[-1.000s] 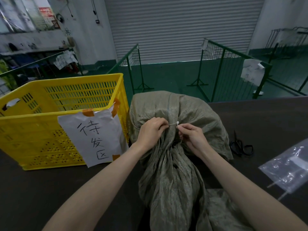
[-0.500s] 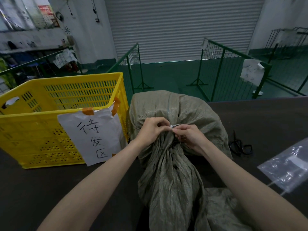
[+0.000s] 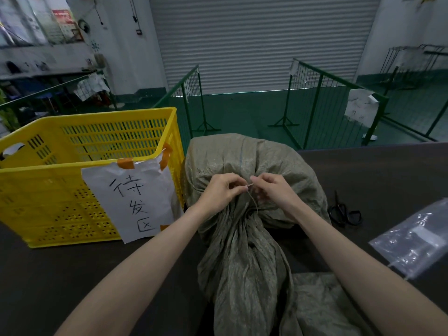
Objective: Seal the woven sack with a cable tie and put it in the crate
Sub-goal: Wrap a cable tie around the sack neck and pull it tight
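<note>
Fingertips of both hands meet at one point, on top of the gathered neck of the woven sack [image 3: 244, 163]. The left hand [image 3: 221, 191] and the right hand [image 3: 274, 190] each have curled fingers that pinch the thin pale cable tie [image 3: 252, 198], which runs from the pinch down and around the neck. The free ends of the tie lie left to right, so I judge that the coming pull must go sideways along this line, with both hands equally near.

The sack rests on the dark table [image 3: 388, 180], its full body on the far side of the hands and its loose mouth toward the person. The yellow crate [image 3: 60, 180] stands just beside the sack on the left, touching or almost touching it. To the right of the sack lie black scissors [image 3: 344, 212], and farther right a clear plastic bag [image 3: 417, 241].
</note>
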`<state>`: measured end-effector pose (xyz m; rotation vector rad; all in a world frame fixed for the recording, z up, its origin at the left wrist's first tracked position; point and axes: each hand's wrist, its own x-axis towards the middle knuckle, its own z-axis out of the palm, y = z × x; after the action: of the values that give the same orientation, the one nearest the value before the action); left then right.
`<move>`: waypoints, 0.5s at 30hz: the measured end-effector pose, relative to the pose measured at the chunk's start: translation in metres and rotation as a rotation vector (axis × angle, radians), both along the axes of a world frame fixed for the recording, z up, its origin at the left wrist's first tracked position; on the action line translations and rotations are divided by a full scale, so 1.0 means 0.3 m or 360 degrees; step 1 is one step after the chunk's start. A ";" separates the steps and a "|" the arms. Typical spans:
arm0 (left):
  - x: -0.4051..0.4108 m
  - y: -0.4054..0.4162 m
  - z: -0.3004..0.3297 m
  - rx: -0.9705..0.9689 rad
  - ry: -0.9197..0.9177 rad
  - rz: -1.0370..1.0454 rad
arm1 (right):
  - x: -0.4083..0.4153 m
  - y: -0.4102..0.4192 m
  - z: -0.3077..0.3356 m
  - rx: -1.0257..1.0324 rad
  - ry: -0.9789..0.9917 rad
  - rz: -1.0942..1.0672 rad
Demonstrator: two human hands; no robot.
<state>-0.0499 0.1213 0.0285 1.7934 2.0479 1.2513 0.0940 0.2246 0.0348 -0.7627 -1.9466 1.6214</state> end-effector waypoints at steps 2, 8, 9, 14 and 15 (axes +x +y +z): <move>0.004 0.000 0.000 -0.0019 0.0050 -0.0006 | -0.010 0.008 -0.009 0.0191 -0.0084 -0.0044; 0.020 0.002 -0.015 0.0001 0.0069 -0.0005 | -0.027 -0.001 -0.025 0.0286 -0.0059 -0.0159; 0.020 0.004 -0.017 -0.0001 0.0090 0.0000 | -0.028 -0.006 -0.028 0.0313 -0.0063 -0.0198; 0.015 -0.004 -0.030 -0.0024 0.0207 0.0028 | -0.017 0.002 -0.061 0.0379 -0.0045 -0.0372; 0.010 -0.008 -0.035 -0.0040 0.0223 0.0042 | -0.013 0.011 -0.068 0.0347 -0.0022 -0.0413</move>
<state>-0.0469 0.1189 0.0179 1.8983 2.1567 1.1308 0.0903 0.2279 0.0144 -0.8961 -1.9048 1.2328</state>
